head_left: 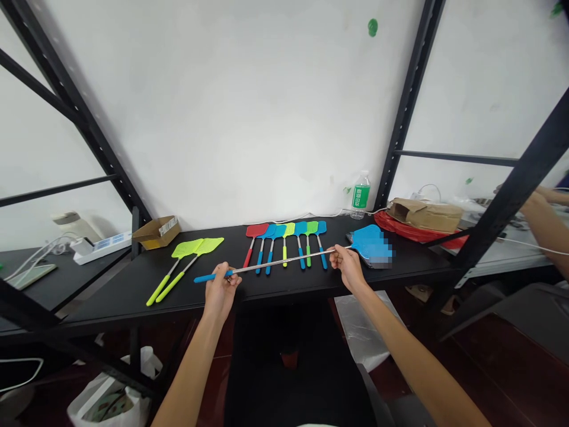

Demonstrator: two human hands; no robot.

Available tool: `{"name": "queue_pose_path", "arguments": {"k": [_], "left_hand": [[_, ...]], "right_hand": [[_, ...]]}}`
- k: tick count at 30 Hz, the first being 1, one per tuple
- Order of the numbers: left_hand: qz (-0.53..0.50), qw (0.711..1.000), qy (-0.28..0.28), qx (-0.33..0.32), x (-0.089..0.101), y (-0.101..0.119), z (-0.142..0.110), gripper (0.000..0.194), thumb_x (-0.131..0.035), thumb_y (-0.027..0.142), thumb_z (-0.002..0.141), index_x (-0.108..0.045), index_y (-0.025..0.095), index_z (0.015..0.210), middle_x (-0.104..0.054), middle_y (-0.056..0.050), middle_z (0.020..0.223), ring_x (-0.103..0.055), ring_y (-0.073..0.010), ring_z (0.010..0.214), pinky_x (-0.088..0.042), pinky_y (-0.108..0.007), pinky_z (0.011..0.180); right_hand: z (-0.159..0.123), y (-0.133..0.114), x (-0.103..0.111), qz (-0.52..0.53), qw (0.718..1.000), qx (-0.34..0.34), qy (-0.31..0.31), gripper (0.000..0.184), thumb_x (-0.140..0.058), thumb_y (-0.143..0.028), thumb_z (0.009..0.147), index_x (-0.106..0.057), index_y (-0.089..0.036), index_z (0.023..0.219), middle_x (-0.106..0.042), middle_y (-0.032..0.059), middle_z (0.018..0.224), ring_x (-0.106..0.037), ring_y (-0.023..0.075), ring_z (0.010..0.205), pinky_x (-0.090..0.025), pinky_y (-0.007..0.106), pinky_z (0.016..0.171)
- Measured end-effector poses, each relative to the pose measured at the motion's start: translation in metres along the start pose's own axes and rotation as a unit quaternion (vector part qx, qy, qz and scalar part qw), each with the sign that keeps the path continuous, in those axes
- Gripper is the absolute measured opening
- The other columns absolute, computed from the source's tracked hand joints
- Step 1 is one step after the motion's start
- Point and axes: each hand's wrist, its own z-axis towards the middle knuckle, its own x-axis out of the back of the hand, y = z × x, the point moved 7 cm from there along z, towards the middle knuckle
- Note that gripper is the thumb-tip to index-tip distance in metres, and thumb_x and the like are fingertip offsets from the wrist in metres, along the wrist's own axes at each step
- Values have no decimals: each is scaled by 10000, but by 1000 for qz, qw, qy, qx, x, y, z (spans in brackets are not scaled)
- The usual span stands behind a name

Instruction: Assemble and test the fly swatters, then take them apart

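Out at the far left, well away from the left hand [221, 289], there's a white power strip [104, 248], then an open cardboard box [157, 233] back towards the wall. Nearer that hand, just to its left, two yellow-green fly swatters [208, 245] lie side by side on the black table [262, 292], their heads overlapping. And here's the left hand itself, fingers closed around the front of a blue handle, its butt end poking out to the left! That's the blue fly swatter [284, 261], metal rod drawn in a long line from one hand to the other. Beyond the rod, between the hands, a row of seven swatters: red [256, 230] first, then blue, blue, yellow, blue, green, blue, handles this way. Now the right hand [347, 267], pinching the rod just below the head, which sits right beside the fingers over a dark package [350, 238]; whether the two touch, I can't tell. Behind that hand, by the wall, a green-labelled bottle [360, 197] stands upright. Further right, flattened cardboard [429, 214] on red plastic [395, 227], and at the edge, another person's arm [540, 207].
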Motion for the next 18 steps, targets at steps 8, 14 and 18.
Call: {"name": "queue_pose_path", "arguments": {"k": [8,14,18], "left_hand": [[1,1000,-7,-1,1,0,2,276,-812,287,715,-576,200,830,-568,35,676,-466,-80,542,-443,-244,586],[-2,1000,-13,-4,-1,0,1,271,-812,268,708,-578,201,827,-539,39,664,-450,-76,543,-443,-236,582],[-4,1000,-21,-1,-3,0,1,251,-800,257,724,-577,199,824,-536,35,662,-443,-78,547,-439,-231,578]], "right_hand": [[-3,-4,-2,-2,1000,-2,2,312,-702,-462,742,-712,-152,724,-594,18,552,-480,109,463,-333,259,447],[-2,-3,-1,1,1000,-6,2,301,-706,-455,739,-714,-155,722,-597,22,562,-486,111,473,-338,256,450],[-1,-1,0,3,1000,-7,3,306,-719,-462,737,-712,-157,720,-598,24,568,-494,110,480,-347,248,447]]}}
